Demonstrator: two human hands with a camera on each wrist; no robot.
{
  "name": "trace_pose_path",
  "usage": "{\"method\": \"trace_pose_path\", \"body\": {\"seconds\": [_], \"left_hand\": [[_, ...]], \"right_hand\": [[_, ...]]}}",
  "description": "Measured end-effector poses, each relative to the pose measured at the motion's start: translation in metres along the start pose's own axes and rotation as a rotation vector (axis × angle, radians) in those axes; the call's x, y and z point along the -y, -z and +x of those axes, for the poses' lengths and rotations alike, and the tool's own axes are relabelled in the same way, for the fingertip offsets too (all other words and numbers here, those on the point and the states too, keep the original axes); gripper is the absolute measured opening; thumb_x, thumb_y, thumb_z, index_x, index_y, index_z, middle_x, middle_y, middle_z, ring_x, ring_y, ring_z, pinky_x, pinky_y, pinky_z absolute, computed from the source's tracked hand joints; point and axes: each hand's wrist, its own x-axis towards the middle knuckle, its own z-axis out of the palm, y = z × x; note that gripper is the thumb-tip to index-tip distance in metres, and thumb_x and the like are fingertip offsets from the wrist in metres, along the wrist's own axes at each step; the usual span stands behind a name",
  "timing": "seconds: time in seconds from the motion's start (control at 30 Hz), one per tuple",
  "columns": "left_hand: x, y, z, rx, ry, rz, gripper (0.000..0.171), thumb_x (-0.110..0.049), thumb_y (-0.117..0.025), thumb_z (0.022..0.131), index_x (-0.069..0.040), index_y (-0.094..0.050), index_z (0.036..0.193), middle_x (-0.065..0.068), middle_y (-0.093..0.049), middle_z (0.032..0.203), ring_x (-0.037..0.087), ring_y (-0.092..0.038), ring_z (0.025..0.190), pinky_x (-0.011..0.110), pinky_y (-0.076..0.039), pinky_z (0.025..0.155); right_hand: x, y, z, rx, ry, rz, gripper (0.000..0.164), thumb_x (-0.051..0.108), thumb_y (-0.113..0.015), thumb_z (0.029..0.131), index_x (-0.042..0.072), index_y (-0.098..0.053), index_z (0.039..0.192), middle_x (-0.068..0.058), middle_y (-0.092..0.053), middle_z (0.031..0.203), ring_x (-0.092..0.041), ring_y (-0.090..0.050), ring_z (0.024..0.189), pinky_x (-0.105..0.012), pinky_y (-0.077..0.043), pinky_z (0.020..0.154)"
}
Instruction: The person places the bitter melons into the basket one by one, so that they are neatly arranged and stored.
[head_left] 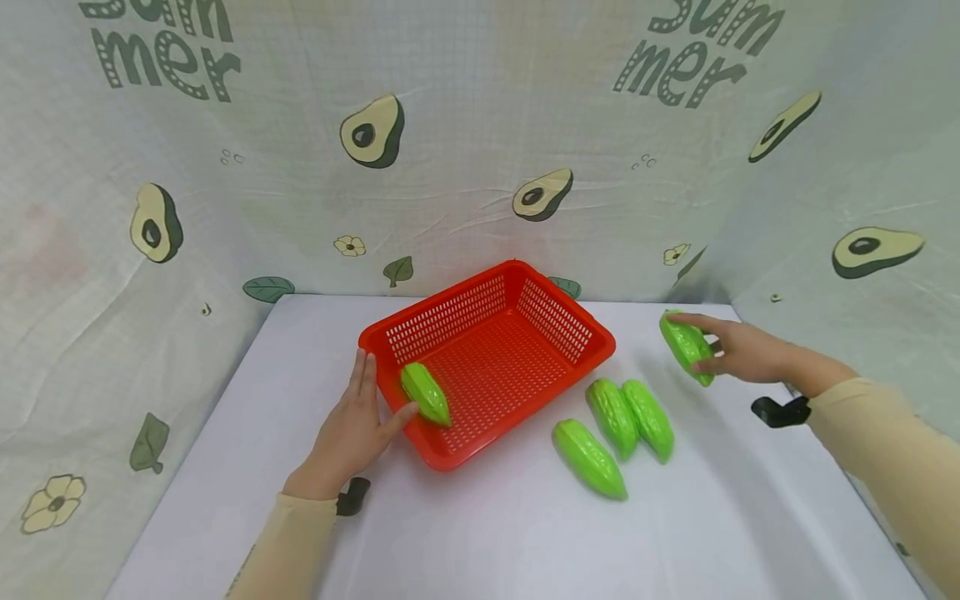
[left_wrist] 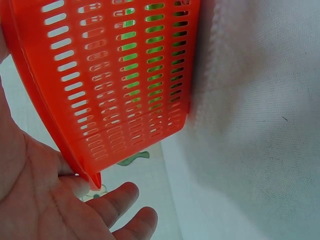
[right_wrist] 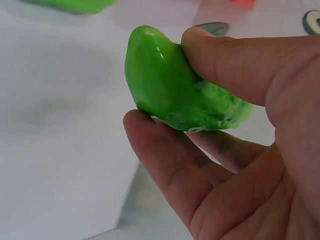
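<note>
Probably light, stiff and slick, one green vegetable (head_left: 681,343) is hanging at three o'clock from the basket (head_left: 502,358), the right grip (head_left: 746,352) pinching it; its thick middle should be offering surest hold. The left grip (head_left: 354,429) is resting, spread, on the basket's eight o'clock side.

1. Red basket (head_left: 502,350): slotted plastic, upright and angled on the counter (head_left: 465,542); the left hand (head_left: 351,429) touches its left rim.
2. Glossy green gourd (head_left: 425,393): inside, at the basket's left end.
3. Raised gourd (head_left: 682,343): tilted, pinched by the right hand (head_left: 742,350).
4. Three more gourds (head_left: 590,458): lying right of the basket, two close together.
</note>
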Motion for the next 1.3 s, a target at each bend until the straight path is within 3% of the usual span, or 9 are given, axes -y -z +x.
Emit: {"method": "trace_pose_path", "body": {"seconds": [0.2, 0.43, 0.67, 0.83, 1.03, 1.3], "left_hand": [[0.004, -0.001, 0.0, 0.0, 0.012, -0.001, 0.112, -0.064, -0.059, 0.09, -0.001, 0.003, 0.158, 0.016, 0.007, 0.165, 0.046, -0.021, 0.145, 0.057, -0.045, 0.099], [0.006, -0.001, 0.0, 0.009, 0.02, -0.001, 0.113, -0.065, -0.059, 0.09, -0.001, 0.003, 0.158, 0.016, 0.008, 0.165, 0.045, -0.018, 0.146, 0.058, -0.043, 0.101], [0.006, 0.001, 0.001, 0.0, 0.017, 0.0, 0.112, -0.066, -0.059, 0.09, -0.001, 0.003, 0.158, 0.017, 0.007, 0.165, 0.046, -0.021, 0.145, 0.057, -0.044, 0.1], [0.005, 0.001, 0.001, -0.002, 0.011, -0.004, 0.112, -0.064, -0.06, 0.09, 0.0, 0.002, 0.158, 0.017, 0.007, 0.165, 0.047, -0.025, 0.143, 0.057, -0.044, 0.099], [0.004, 0.0, 0.002, -0.005, 0.008, 0.006, 0.111, -0.063, -0.06, 0.091, 0.0, 0.002, 0.158, 0.018, 0.006, 0.165, 0.047, -0.03, 0.141, 0.057, -0.046, 0.099], [0.003, 0.0, 0.002, -0.008, 0.007, 0.003, 0.111, -0.064, -0.06, 0.09, 0.0, 0.001, 0.158, 0.017, 0.005, 0.165, 0.047, -0.031, 0.14, 0.057, -0.045, 0.099]], "right_hand": [[0.045, 0.028, 0.028, 0.001, 0.077, -0.016, 0.08, 0.012, -0.074, 0.091, 0.021, -0.031, 0.157, -0.024, -0.044, 0.143, -0.047, -0.058, 0.113, -0.048, -0.058, 0.078], [0.106, 0.026, 0.069, 0.085, 0.125, -0.022, 0.079, 0.017, -0.074, 0.091, 0.026, -0.032, 0.157, -0.02, -0.044, 0.147, -0.043, -0.057, 0.117, -0.045, -0.057, 0.081], [0.157, -0.005, 0.115, 0.191, 0.175, -0.072, 0.079, 0.013, -0.075, 0.09, 0.032, -0.035, 0.156, -0.014, -0.041, 0.151, -0.037, -0.051, 0.123, -0.051, -0.047, 0.099], [0.186, -0.037, 0.142, 0.252, 0.22, -0.125, 0.08, 0.015, -0.076, 0.089, 0.036, -0.036, 0.155, -0.007, -0.048, 0.143, -0.028, -0.054, 0.115, -0.042, -0.049, 0.096], [0.21, -0.071, 0.163, 0.31, 0.234, -0.12, 0.076, 0.017, -0.076, 0.09, 0.04, -0.039, 0.152, -0.001, -0.05, 0.135, -0.022, -0.048, 0.116, -0.035, -0.05, 0.091], [0.23, -0.095, 0.176, 0.354, 0.198, -0.112, 0.074, 0.019, -0.076, 0.09, 0.044, -0.04, 0.151, 0.003, -0.047, 0.138, -0.02, -0.045, 0.119, -0.031, -0.052, 0.087]]}}
